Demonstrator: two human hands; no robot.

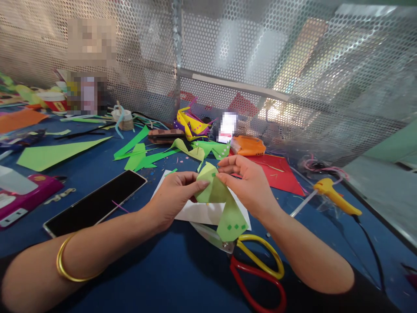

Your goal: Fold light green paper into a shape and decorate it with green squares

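A light green paper cut-out (230,213) with small dark green diamonds along its lower edge is held up over the table. My left hand (176,191) pinches its left side, thumb on the front. At its upper right edge, beside another small green diamond, the thumb and fingertips of my right hand (249,184) close on the paper; whether they also hold a tiny piece is unclear. Beneath both hands lies a white sheet (198,214). Scissors (260,256) with one yellow and one red handle lie just below, their blades partly under the cut-out.
A black phone (97,202) and a magenta tool (29,195) lie left. Green paper scraps (140,152), a yellow-purple paper piece (193,124) and red paper (276,171) lie behind. A yellow glue gun (337,195) with cord is right. Perforated metal (234,52) borders the back.
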